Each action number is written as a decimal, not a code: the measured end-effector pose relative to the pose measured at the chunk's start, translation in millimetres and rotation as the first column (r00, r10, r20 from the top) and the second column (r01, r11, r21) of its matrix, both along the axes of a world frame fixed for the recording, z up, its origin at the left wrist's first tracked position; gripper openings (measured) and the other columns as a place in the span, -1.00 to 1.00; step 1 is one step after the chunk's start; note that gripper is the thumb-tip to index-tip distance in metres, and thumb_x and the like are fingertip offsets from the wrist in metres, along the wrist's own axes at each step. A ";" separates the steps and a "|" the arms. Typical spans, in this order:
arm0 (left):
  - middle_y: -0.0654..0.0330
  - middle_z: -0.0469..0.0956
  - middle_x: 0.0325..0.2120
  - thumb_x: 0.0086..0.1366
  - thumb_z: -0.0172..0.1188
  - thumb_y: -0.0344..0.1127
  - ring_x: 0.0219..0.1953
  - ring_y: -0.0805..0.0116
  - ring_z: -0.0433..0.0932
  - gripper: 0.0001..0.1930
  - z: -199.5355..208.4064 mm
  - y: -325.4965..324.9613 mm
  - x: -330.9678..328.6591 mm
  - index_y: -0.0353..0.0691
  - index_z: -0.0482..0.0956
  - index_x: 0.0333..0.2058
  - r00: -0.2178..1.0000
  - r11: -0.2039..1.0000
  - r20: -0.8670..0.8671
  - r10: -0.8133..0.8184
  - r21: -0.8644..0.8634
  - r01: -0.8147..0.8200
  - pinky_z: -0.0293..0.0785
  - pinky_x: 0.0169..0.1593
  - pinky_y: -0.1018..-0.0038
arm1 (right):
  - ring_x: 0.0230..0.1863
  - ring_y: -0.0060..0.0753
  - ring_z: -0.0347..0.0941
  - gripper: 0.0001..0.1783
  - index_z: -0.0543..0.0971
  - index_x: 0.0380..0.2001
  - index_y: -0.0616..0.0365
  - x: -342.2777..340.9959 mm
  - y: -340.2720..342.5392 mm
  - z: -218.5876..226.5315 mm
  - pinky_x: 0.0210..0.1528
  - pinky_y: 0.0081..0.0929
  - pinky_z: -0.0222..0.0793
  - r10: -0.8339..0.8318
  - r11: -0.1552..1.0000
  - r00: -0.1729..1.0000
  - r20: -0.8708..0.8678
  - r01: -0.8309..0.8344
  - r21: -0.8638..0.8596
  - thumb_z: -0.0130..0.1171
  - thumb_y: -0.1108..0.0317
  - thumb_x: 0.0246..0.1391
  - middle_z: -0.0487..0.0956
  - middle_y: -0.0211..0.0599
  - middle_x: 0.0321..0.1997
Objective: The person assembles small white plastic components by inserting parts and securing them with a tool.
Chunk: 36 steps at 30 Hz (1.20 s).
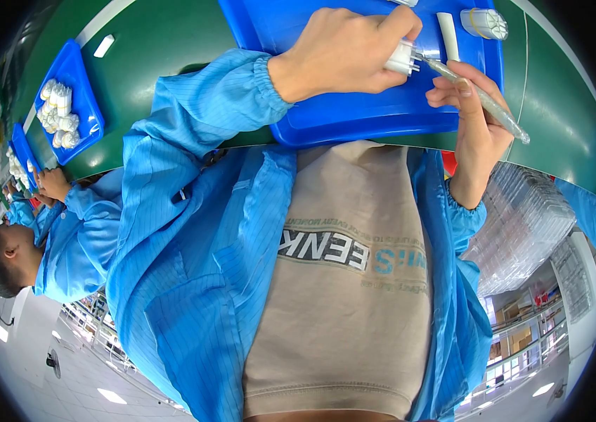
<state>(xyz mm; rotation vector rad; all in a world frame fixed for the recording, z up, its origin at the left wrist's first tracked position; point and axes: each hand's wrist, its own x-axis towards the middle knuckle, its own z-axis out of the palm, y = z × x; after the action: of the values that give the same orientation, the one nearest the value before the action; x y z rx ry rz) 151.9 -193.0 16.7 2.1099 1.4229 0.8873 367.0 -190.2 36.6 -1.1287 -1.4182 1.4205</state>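
- Beige shirt (340,316) and unfastened blue jacket (192,281): nearest the camera.
- Far left: a co-worker's hand (53,184) rests by the edge of the green table (171,42).
- Left: a small blue tray (89,107) carries white bundles (61,102); one loose white piece (104,46) lies beyond it.
- Centre: the left hand (354,53) is closed in a pinch around a white part (400,59), above the large blue tray (382,121).
- Key relation: the part sits between the hands, left of the right hand and nearer the left, which grips it. Its pronged end faces right; its long axis appears roughly sideways, partly hidden by fingers.
- Right: the right hand (477,116) curls its fingers around a slender tool (488,103). The tool slants up-left, tip at the prongs; contact cannot be told.
- Behind the tool: a white strip (447,36), then a banded bundle (484,24).
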 end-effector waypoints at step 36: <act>0.12 0.60 -0.61 0.06 0.35 -0.16 -0.60 0.10 0.62 -0.65 -13.8 2.7 14.2 -0.08 0.45 -0.22 0.999 0.983 -0.053 0.004 0.186 0.006 0.47 -0.59 0.26 | -0.45 -0.32 0.65 -0.66 0.61 -0.07 0.42 11.4 4.0 -8.0 -0.36 -0.49 0.63 -0.006 0.978 0.983 -0.185 -0.032 -0.204 0.13 0.28 0.34 0.67 -0.07 -0.38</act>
<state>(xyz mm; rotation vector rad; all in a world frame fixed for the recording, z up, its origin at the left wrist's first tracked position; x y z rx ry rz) 166.1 -190.4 2.9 2.2866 1.4134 1.0055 378.3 -186.2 28.6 -1.0843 -1.1706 1.6667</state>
